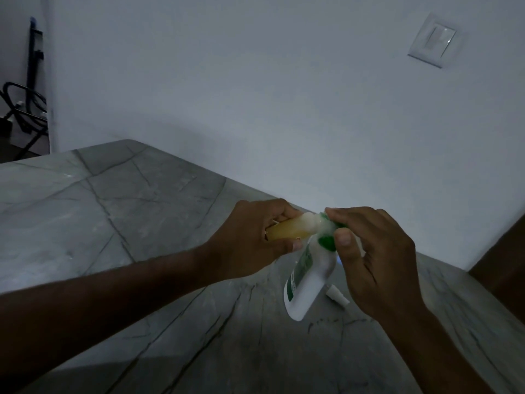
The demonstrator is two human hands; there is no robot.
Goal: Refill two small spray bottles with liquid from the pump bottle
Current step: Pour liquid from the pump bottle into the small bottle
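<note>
Spray bottle [287,230] lies sideways in your gripping left hand [250,237] against the pump bottle [309,268] nozzle your right hand [375,251] pinches; next, likely pump steadily.

**Around the desk**

A grey stone desk [85,211] with dark veins meets a white wall [255,81]. A pale wall switch [431,41] sits high on the right. Far left, a dark stand [34,66] and looped black cables [22,109] fill a dim gap.
</note>
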